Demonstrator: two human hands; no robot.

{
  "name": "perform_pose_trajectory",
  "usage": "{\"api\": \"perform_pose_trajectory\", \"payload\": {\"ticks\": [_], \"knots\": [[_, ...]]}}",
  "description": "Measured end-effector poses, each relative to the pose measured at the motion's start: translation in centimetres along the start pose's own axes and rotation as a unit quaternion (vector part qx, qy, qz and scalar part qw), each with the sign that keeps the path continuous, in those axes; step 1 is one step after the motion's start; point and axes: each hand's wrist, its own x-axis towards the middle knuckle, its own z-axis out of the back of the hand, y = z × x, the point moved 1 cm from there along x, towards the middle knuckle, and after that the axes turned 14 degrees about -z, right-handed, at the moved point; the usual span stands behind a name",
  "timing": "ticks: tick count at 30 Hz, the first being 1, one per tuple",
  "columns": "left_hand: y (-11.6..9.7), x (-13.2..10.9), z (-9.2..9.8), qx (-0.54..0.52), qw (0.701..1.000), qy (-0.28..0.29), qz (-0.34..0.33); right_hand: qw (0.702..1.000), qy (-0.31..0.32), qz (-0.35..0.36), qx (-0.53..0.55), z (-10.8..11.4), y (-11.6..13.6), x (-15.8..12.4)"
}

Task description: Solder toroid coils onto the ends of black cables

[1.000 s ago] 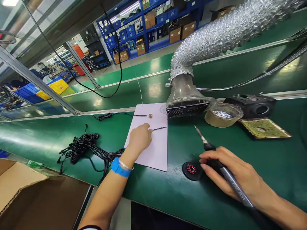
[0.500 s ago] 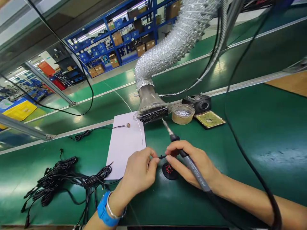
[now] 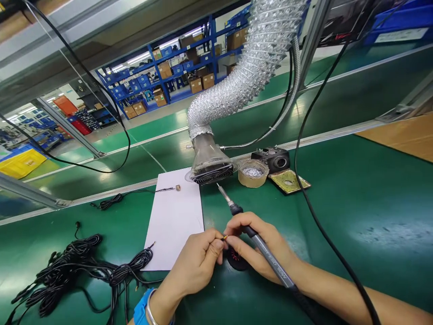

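Note:
My left hand (image 3: 201, 257) is closed, thumb and fingertips pinching the end of a black cable. Short coloured wires (image 3: 225, 238) poke out between my two hands. A soldering iron (image 3: 269, 257) lies across my right hand (image 3: 262, 246), its metal tip slanting up and away towards the fume hood. With that iron held, the right thumb and forefinger also close on the wire ends. Partly covered by my fingers, a round black disc with a red pattern (image 3: 236, 259) lies on the green bench just below.
A fume hood (image 3: 211, 169) on a silver duct hangs ahead. Behind the iron are a round tub of metal shavings (image 3: 253, 174), a yellow sponge tray (image 3: 289, 182) and a black holder (image 3: 275, 160). White paper (image 3: 176, 216) and black coiled cables (image 3: 67, 271) lie left.
My hands have come closer together at the cable end, and its coloured wires now show. The view has shifted slightly; the soldering iron remains in my right hand.

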Motion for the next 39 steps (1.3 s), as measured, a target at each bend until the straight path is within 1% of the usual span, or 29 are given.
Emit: {"api": "perform_pose_trajectory", "payload": {"ticks": [6,9,12,14,17,19,22,25,29,31,33,35,39], "knots": [[0.3,0.0,-0.6,-0.003,1.0,-0.013,0.002,1.0,0.011,0.005,0.01,-0.1,-0.1,-0.2],[0.2,0.0,-0.9,0.0,1.0,-0.02,0.004,1.0,0.002,0.004,0.009,-0.2,0.0,-0.3],[0.1,-0.1,-1.5,-0.03,0.998,-0.042,0.024,0.999,-0.036,-0.008,0.006,-0.7,0.1,-0.7],[0.1,-0.4,-2.1,-0.093,0.993,-0.05,0.049,0.997,-0.07,-0.012,-0.007,-1.3,0.0,-1.1],[0.5,-0.9,-3.0,-0.175,0.979,-0.065,0.083,0.992,-0.121,0.015,-0.041,-2.1,-0.2,-1.8],[0.8,-1.2,-3.4,-0.201,0.971,-0.088,0.09,0.989,-0.134,0.024,-0.05,-2.6,-0.3,-2.1],[1.2,-1.4,-3.6,-0.249,0.958,-0.107,0.09,0.991,-0.126,0.008,-0.041,-2.9,-0.3,-2.2],[1.3,-1.2,-3.6,-0.288,0.947,-0.117,0.081,0.992,-0.116,0.014,-0.042,-2.8,-0.2,-2.2],[1.2,-0.4,-3.0,-0.335,0.931,-0.132,0.055,0.994,-0.086,0.046,-0.043,-1.7,-0.1,-1.7],[1.3,-0.1,-2.5,-0.337,0.929,-0.134,0.069,0.993,-0.091,0.064,-0.046,-0.9,-0.3,-1.4],[1.3,0.0,-2.2,-0.325,0.933,-0.128,0.089,0.993,-0.091,0.062,-0.033,-0.3,-0.6,-1.2],[1.3,0.1,-2.0,-0.31,0.938,-0.117,0.098,0.997,-0.064,0.044,-0.003,-0.1,-0.9,-1.1],[1.2,0.1,-1.7,-0.283,0.948,-0.092,0.117,0.999,0.018,0.005,0.037,-0.4,-1.3,-1.3]]}}
